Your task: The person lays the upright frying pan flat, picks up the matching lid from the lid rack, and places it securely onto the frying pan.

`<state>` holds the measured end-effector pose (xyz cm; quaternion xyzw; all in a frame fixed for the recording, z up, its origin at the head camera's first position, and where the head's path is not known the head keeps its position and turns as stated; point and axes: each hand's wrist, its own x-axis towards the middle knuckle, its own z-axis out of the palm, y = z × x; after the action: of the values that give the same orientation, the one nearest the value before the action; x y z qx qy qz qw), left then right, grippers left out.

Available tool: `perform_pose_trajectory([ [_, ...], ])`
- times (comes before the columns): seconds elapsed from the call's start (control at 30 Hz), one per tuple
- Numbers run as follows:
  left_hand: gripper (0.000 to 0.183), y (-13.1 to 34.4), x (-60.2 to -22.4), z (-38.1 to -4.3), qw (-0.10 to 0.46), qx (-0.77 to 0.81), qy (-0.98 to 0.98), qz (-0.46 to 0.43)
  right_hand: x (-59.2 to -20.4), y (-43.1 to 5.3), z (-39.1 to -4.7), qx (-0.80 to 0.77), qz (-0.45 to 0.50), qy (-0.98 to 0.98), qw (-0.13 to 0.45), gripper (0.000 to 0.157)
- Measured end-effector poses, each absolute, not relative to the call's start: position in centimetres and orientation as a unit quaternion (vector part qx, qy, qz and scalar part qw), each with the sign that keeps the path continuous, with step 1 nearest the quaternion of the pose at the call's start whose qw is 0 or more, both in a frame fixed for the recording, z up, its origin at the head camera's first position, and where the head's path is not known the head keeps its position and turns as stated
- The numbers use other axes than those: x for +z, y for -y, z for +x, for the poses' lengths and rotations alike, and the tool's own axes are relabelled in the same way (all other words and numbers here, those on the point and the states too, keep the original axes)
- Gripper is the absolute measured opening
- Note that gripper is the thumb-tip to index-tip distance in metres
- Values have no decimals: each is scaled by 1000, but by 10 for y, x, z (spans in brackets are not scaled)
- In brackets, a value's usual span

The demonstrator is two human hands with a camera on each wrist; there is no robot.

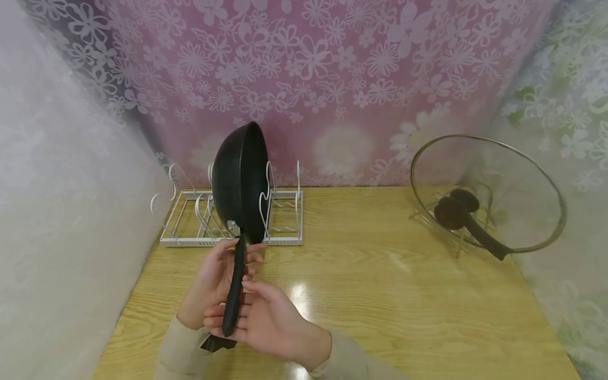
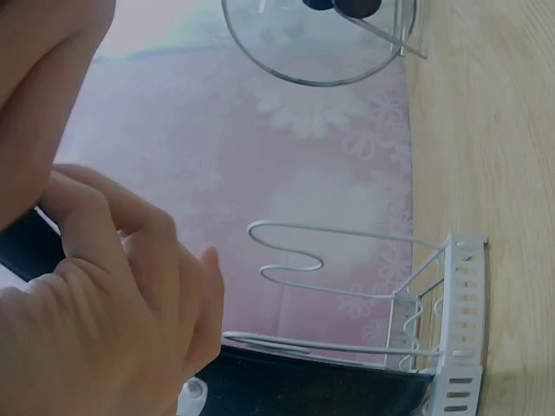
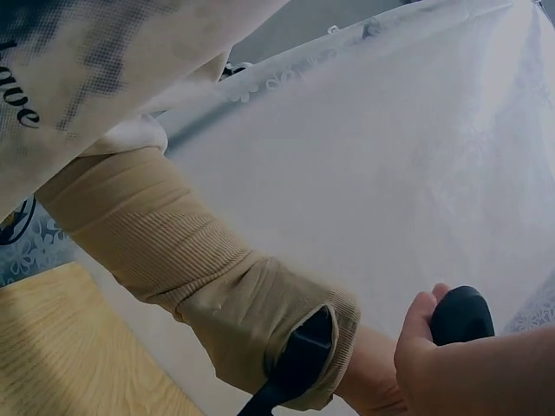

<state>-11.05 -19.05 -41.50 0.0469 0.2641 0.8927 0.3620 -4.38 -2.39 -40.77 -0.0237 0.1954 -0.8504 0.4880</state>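
Note:
A black wok [image 1: 228, 174] stands on its edge between the hooked wires of a white wire rack [image 1: 290, 241], its handle [image 1: 233, 301] pointing toward me. My left hand [image 1: 209, 285] holds the handle near the wok, thumb on one side and fingers curled past the other. In the left wrist view this hand [image 2: 113, 295] covers most of the handle, and part of the wok [image 2: 303, 381] shows beside the rack. Palm up, my right hand [image 1: 273, 322] supports the handle's end on nearly straight fingers. The handle tip [image 3: 464, 314] shows past the fingers in the right wrist view.
At the right a large glass lid [image 1: 562, 211] leans upright on a small wire stand [image 1: 459, 248], with a dark knob and handle. Pink floral cloth [image 1: 332, 95] hangs behind the wooden table [image 1: 380, 306]; pale sheets [image 1: 62, 211] flank both sides.

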Motion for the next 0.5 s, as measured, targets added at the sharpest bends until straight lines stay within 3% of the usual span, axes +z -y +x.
perform_pose_trajectory([
  [0.2,54,190,-418,-115,365,903,-222,46,-408,35,-45,-851,-5,-201,486,29],
  [0.5,53,191,-417,-118,373,897,-231,60,-407,43,-47,-852,0,-189,488,20],
])
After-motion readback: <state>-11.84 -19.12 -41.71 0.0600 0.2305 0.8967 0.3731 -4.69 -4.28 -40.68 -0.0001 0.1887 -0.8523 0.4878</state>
